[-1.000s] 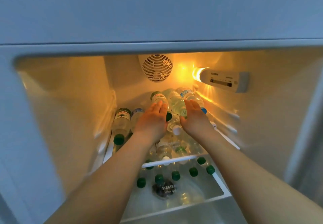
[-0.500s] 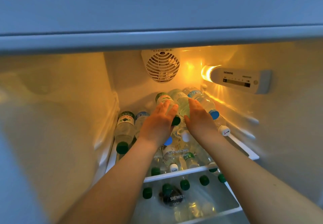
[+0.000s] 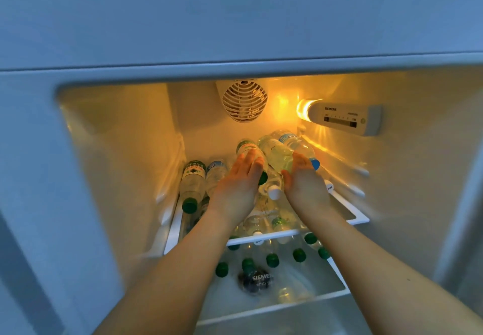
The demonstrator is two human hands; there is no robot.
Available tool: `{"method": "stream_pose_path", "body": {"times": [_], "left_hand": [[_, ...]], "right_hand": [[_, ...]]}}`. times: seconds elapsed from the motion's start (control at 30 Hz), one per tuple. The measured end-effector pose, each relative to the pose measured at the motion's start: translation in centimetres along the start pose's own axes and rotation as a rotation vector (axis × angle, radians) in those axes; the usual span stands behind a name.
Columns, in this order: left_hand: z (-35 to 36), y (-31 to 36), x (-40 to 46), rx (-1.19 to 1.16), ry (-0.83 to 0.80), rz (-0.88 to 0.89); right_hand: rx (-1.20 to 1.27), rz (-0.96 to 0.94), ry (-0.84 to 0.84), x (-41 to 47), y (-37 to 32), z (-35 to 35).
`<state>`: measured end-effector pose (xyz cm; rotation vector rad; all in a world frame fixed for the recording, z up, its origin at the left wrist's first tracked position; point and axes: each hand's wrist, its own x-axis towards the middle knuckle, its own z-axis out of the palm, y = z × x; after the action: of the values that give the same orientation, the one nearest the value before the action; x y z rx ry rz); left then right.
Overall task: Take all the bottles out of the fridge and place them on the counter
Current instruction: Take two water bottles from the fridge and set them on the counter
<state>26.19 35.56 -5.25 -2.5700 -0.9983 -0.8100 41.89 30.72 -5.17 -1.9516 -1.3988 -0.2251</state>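
Several plastic water bottles lie stacked on the fridge's top glass shelf [image 3: 359, 220]. My left hand [image 3: 239, 182] lies over a green-labelled bottle [image 3: 247, 148] high in the pile, fingers curled round its neck beside the green cap. My right hand [image 3: 304, 180] curls over the neck of a blue-capped bottle [image 3: 292, 140]. Between the hands lie a pale clear bottle [image 3: 275, 155] and a white-capped one [image 3: 274, 192]. Two more bottles [image 3: 193, 178] lie at the left. Under the shelf, several green-capped bottles [image 3: 272, 259] show.
The fan grille [image 3: 244, 101] sits on the back wall and the lit control box [image 3: 345, 119] on the right wall. The freezer door front [image 3: 235, 16] hangs low overhead. A lower glass shelf [image 3: 337, 289] bears a dark sticker [image 3: 254, 281].
Both hands stay on the same bottles at the top of the pile, with their fingers wrapped a little further round. The view has shifted slightly.
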Motion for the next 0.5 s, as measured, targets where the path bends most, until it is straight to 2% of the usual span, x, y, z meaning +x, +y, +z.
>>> {"method": "stream_pose_path", "body": {"times": [0.23,0.33,0.5], "left_hand": [[-4.4,2.6,-2.4,-0.068,0.132,-0.027],[-6.7,3.8,-3.5,-0.156,0.136,-0.064],[-10.5,6.2,-6.4,-0.168,0.15,-0.088]], "right_hand": [[-0.032,-0.081,0.029,-4.1,-1.0,-5.5],[-0.096,-0.115,0.038,-6.1,-1.4,-8.0],[-0.14,-0.16,0.045,-8.8,-2.7,-11.8]]}}
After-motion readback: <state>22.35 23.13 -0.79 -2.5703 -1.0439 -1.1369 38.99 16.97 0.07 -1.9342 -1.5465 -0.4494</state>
